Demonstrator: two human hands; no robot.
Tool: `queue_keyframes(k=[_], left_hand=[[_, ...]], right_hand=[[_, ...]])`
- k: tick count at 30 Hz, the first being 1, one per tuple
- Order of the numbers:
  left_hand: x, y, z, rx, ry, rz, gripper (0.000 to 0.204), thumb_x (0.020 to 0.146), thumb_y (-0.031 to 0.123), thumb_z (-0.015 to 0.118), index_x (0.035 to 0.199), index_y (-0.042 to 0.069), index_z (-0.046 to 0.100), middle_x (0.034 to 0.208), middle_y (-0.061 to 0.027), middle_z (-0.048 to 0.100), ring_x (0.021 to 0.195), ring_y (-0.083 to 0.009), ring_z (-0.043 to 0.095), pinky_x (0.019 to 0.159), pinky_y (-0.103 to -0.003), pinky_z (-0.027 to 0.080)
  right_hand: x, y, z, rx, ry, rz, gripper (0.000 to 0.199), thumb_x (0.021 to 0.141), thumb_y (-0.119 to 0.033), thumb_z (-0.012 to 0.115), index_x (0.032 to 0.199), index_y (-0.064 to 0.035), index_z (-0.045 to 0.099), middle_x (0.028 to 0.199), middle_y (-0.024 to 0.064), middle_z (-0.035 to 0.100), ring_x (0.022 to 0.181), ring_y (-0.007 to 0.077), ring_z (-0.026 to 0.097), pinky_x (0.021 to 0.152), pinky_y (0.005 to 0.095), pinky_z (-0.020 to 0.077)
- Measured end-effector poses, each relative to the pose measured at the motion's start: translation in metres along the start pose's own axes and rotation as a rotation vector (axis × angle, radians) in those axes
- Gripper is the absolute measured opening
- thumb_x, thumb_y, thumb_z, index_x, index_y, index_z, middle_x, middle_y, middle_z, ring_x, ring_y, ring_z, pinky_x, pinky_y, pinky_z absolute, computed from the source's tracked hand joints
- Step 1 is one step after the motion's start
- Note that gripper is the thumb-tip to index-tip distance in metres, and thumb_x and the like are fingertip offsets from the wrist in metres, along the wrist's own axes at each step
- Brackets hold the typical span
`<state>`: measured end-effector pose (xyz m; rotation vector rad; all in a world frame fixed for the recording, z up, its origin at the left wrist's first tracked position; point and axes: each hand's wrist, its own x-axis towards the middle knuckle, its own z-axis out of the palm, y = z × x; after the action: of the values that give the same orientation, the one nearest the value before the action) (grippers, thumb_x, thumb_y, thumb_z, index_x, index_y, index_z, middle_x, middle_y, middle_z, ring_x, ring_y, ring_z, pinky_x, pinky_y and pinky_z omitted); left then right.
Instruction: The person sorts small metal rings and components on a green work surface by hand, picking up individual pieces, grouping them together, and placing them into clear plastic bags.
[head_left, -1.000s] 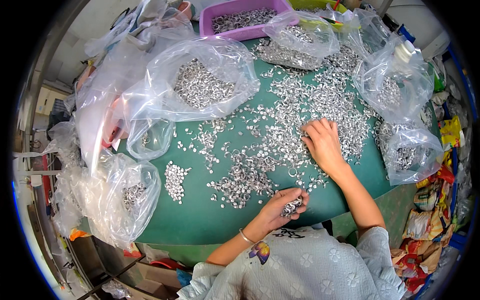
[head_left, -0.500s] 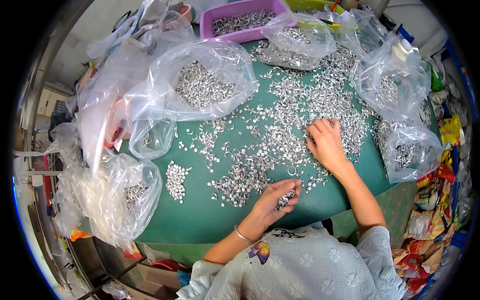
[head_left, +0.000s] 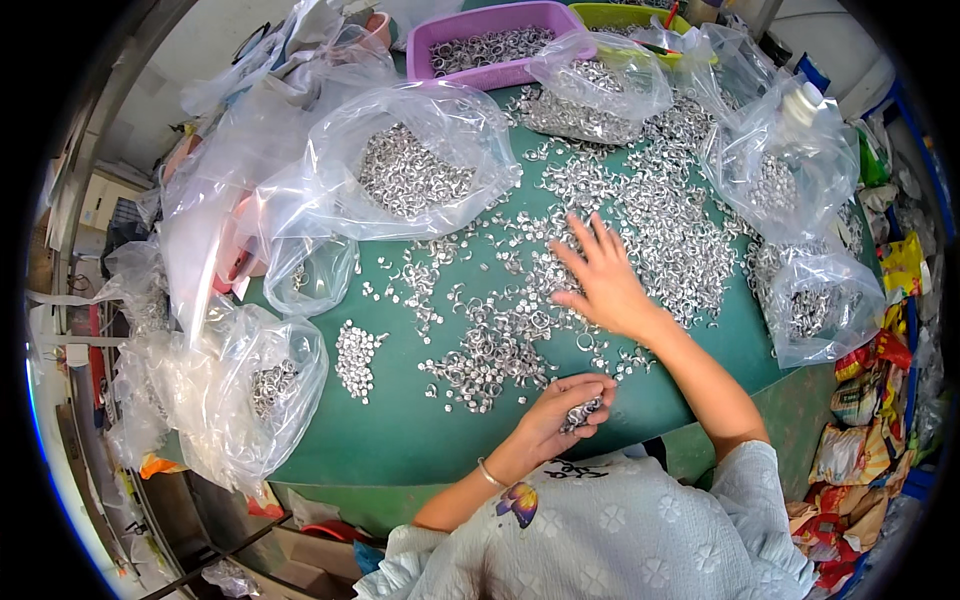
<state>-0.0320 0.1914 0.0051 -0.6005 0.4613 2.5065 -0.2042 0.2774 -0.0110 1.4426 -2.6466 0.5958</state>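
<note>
1. The left hand (head_left: 560,415) is curled closed, and a handful of small metal pieces (head_left: 580,413) is held in its fingers, partly hidden by them.
2. The right hand (head_left: 608,285) is held palm down with fingers and thumb spread wide; whether anything is touched or held beneath the palm cannot be told.
3. Scattered metal pieces (head_left: 680,225) are spread around the right fingertips and thickly to the right of them, on the green tabletop (head_left: 380,440).
4. A loose heap (head_left: 485,365) of similar pieces is seen left of the left fingers and slightly beyond them.
5. A small cluster (head_left: 356,362) is set well apart, farther left of those fingers.
6. Beyond the right fingertips, to the left, pieces are contained in a clear open bag (head_left: 475,205); farther beyond, more are held in a purple basket (head_left: 500,77).
</note>
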Motion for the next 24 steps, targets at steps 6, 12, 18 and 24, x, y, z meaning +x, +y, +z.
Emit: queue_keyframes(k=[6, 12, 18, 24], left_hand=[[-0.003, 0.0, -0.005, -0.022, 0.023, 0.01, 0.016, 0.091, 0.013, 0.056, 0.102, 0.002, 0.059, 0.083, -0.0039, 0.054, 0.064, -0.0101, 0.047, 0.044, -0.02, 0.035], [-0.004, -0.003, -0.004, -0.002, 0.014, 0.016, 0.016, 0.092, 0.015, 0.055, 0.101, 0.002, 0.059, 0.083, -0.0034, 0.054, 0.064, -0.0101, 0.047, 0.045, -0.02, 0.036], [-0.004, -0.006, -0.004, 0.005, 0.001, 0.018, 0.018, 0.093, 0.019, 0.055, 0.098, 0.003, 0.06, 0.082, -0.0028, 0.054, 0.063, -0.0096, 0.047, 0.046, -0.02, 0.036], [-0.008, -0.003, -0.006, 0.001, 0.022, 0.03, 0.02, 0.094, 0.024, 0.053, 0.094, 0.004, 0.06, 0.081, -0.0021, 0.054, 0.063, -0.0091, 0.047, 0.046, -0.02, 0.036]], right_hand=[[-0.044, -0.014, -0.024, 0.177, -0.283, -0.177, 0.047, 0.083, -0.029, 0.064, 0.125, -0.0084, 0.053, 0.14, 0.0094, 0.04, 0.135, 0.0312, 0.028, 0.111, 0.0554, 0.0163], [-0.043, 0.019, -0.026, 0.576, -0.047, 0.149, 0.027, 0.082, -0.015, 0.065, 0.107, -0.0063, 0.063, 0.116, 0.0078, 0.058, 0.109, 0.0262, 0.051, 0.096, 0.0415, 0.036], [0.029, 0.017, 0.004, 0.202, 0.26, 0.132, 0.02, 0.079, -0.015, 0.068, 0.097, -0.0071, 0.064, 0.094, 0.0073, 0.06, 0.092, 0.0264, 0.052, 0.082, 0.0377, 0.0387], [0.032, 0.017, 0.007, 0.148, 0.152, 0.133, 0.009, 0.077, -0.012, 0.069, 0.08, -0.0066, 0.063, 0.079, 0.0076, 0.06, 0.084, 0.0269, 0.052, 0.078, 0.0381, 0.0367]])
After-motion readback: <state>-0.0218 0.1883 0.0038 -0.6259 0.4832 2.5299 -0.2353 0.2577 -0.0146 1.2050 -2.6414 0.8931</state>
